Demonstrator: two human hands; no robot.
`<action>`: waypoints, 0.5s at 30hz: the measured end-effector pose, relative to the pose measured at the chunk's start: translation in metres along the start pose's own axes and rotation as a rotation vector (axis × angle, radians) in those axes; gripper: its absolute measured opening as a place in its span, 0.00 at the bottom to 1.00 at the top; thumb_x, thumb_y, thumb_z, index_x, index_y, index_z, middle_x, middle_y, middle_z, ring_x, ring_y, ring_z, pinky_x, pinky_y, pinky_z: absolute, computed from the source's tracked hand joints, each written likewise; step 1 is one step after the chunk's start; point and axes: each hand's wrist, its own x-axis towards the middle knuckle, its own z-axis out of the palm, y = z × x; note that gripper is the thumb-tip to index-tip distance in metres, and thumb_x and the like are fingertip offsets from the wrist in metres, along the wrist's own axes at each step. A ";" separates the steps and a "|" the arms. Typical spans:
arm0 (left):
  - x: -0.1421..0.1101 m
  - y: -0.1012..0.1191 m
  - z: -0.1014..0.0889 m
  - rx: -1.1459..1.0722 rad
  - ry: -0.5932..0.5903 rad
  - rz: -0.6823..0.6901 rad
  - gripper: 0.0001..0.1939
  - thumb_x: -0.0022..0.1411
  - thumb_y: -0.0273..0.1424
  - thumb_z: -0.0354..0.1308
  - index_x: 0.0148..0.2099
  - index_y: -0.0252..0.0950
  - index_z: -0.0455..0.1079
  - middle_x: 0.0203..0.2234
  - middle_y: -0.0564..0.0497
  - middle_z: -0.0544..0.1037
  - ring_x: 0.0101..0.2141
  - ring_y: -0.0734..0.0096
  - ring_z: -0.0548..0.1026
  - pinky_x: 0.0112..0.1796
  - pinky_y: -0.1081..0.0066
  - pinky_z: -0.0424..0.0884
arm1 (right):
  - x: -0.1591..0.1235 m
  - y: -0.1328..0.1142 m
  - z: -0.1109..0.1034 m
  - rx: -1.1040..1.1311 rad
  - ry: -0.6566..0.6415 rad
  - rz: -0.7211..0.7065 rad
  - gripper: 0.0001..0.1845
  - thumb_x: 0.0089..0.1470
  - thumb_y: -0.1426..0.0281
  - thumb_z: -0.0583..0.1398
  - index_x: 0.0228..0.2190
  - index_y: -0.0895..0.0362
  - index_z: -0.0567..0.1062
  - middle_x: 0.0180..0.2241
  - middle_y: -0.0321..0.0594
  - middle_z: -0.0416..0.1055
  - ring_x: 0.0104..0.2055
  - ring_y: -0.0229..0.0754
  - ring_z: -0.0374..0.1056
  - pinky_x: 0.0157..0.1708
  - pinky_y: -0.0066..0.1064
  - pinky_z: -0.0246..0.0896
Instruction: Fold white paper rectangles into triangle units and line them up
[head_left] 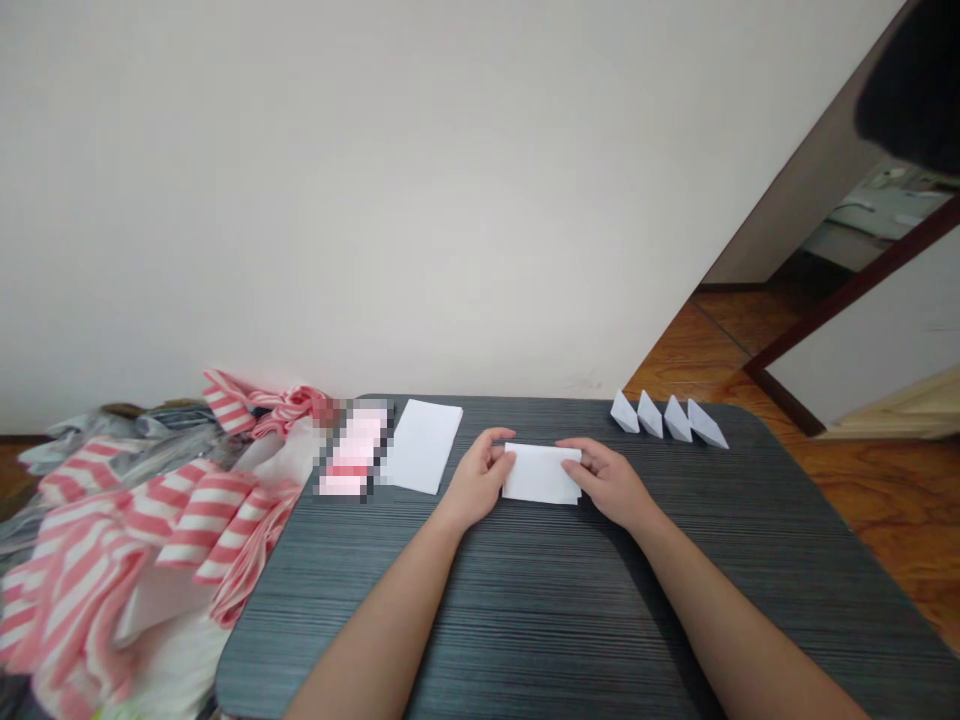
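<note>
smooth matt paper point(541, 474), streaky wood-look tabletop point(540, 610), soft rumpled cloth point(206, 512)

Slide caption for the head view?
Left hand and right hand hold white paper over a dark table, four folded papers at right.

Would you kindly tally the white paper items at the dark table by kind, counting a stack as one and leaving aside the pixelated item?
Pointed folded paper shapes: 4
Flat paper stack: 1
Held paper, between the left hand and right hand: 1
Total: 6
</note>
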 end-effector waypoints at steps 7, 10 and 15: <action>0.002 -0.004 -0.002 0.113 -0.044 -0.057 0.19 0.59 0.41 0.50 0.47 0.32 0.64 0.19 0.52 0.71 0.19 0.74 0.70 0.22 0.76 0.65 | 0.000 0.000 0.000 0.021 0.087 -0.032 0.19 0.52 0.62 0.57 0.45 0.57 0.67 0.22 0.35 0.65 0.23 0.37 0.62 0.22 0.26 0.55; 0.002 -0.006 -0.003 0.163 -0.045 -0.043 0.18 0.60 0.41 0.48 0.41 0.31 0.66 0.19 0.51 0.72 0.19 0.75 0.70 0.22 0.76 0.65 | 0.000 0.001 0.000 0.057 0.070 -0.035 0.20 0.51 0.62 0.57 0.46 0.56 0.66 0.24 0.36 0.67 0.25 0.38 0.63 0.23 0.27 0.57; 0.001 -0.006 -0.002 0.190 -0.028 -0.044 0.18 0.61 0.42 0.45 0.39 0.32 0.66 0.17 0.51 0.73 0.18 0.75 0.69 0.21 0.77 0.65 | 0.001 0.001 0.001 0.066 0.055 -0.020 0.22 0.51 0.61 0.58 0.47 0.56 0.65 0.28 0.38 0.70 0.27 0.39 0.66 0.26 0.28 0.59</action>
